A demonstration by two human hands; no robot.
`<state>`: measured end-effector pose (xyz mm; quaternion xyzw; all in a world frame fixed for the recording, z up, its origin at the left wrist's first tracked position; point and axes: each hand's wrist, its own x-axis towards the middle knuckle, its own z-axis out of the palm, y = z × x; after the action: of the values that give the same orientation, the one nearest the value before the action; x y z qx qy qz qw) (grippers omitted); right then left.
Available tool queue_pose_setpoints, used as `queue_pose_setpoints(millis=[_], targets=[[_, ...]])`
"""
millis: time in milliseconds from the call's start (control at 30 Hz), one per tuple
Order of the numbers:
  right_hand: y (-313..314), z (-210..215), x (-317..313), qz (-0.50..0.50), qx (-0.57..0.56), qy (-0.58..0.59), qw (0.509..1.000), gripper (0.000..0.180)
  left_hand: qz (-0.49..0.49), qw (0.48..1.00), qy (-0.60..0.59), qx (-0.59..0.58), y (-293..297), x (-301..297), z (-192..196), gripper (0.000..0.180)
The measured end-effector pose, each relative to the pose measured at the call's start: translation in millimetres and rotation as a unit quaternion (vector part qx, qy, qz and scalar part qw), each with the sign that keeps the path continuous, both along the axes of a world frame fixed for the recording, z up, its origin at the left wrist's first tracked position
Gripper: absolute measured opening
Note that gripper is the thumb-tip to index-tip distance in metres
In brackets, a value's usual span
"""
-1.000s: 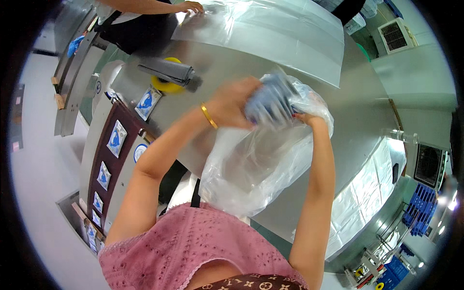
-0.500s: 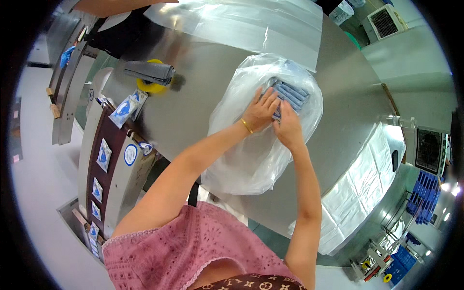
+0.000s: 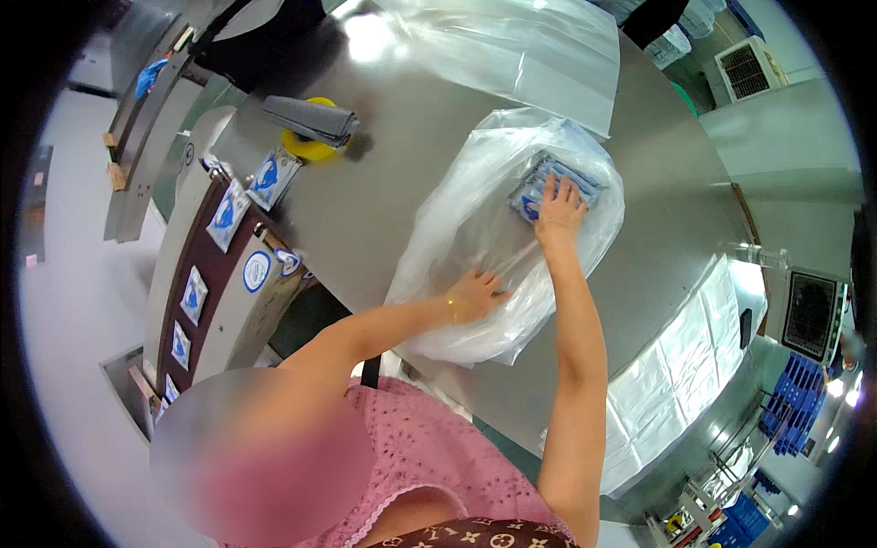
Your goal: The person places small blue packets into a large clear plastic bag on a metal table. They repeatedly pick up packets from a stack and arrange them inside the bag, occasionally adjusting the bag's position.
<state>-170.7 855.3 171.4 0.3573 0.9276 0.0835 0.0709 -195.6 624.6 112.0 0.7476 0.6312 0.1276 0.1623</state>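
Right hand: my right hand (image 3: 559, 212) lies flat, fingers (image 3: 568, 190) spread wide, pressing through the plastic onto the blue folded item (image 3: 548, 175); it grips nothing.
Left hand: my left hand (image 3: 475, 294) rests palm down on the clear plastic bag (image 3: 475, 228), fingers (image 3: 498, 289) loosely extended, closed on nothing.
Bag: it lies crumpled on the steel tabletop (image 3: 384, 201), under both hands.
Blue item: inside the bag's far end, directly beneath the right fingers.
Beyond the fingers: a flat clear plastic sheet (image 3: 530, 50) lies well apart.
Left of the fingers: a yellow tape roll (image 3: 306, 146) sits under a grey folded cloth (image 3: 311, 119).
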Motion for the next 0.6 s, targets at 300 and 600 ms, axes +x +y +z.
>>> queue_pose_setpoints(millis=[300, 600], targets=[[-31, -9, 11, 0.038, -0.09, -0.008, 0.995, 0.088, -0.053, 0.985, -0.028, -0.16, -86, -27, 26, 0.046], [-42, -11, 9, 0.012, -0.044, -0.027, 0.999, 0.117, -0.128, 0.968, -0.003, -0.215, -89, -51, 62, 0.031]])
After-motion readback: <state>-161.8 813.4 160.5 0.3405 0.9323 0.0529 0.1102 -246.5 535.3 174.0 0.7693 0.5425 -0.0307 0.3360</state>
